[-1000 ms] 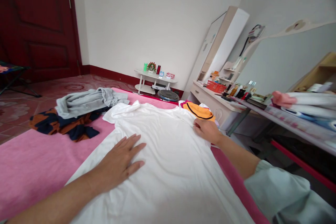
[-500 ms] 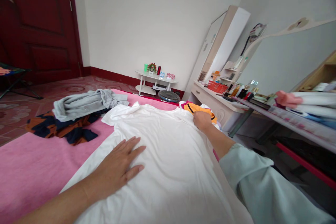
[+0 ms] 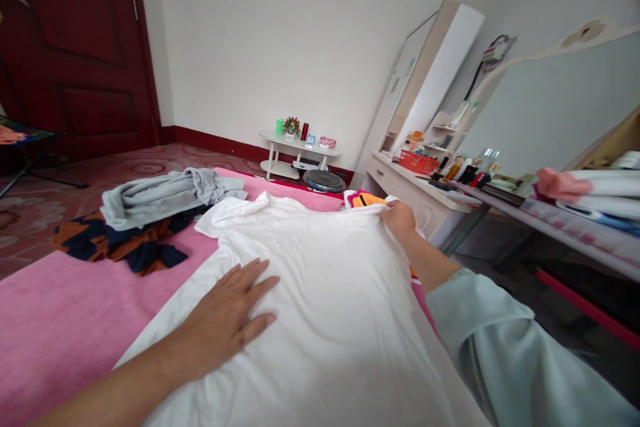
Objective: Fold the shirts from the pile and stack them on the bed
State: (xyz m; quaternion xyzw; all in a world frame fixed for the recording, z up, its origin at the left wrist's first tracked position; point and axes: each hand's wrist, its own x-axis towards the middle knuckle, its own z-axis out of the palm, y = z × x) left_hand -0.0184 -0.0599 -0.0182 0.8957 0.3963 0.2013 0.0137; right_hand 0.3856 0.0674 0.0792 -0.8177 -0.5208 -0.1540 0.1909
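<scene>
A white T-shirt (image 3: 320, 293) lies spread over the pink bed cover (image 3: 65, 320), its neck end pointing away from me. My left hand (image 3: 225, 320) rests flat on the left part of the shirt, fingers stretched and apart. At the far right shoulder, my right hand (image 3: 400, 219) is closed on the shirt's edge and holds it slightly raised. Just behind that hand is a yellow garment (image 3: 365, 199) with a black stripe, partly covered by the lifted white cloth.
Left of the shirt lie a folded grey garment (image 3: 165, 197) and an orange-and-navy garment (image 3: 120, 243). A low white side table (image 3: 300, 143) stands by the far wall. Along the right are a dressing table (image 3: 415, 187) with bottles and a metal-edged table (image 3: 550, 227).
My right hand has shifted a little to the right, pulling up the shirt's far shoulder edge so that it covers more of the yellow garment. My left hand stays in place.
</scene>
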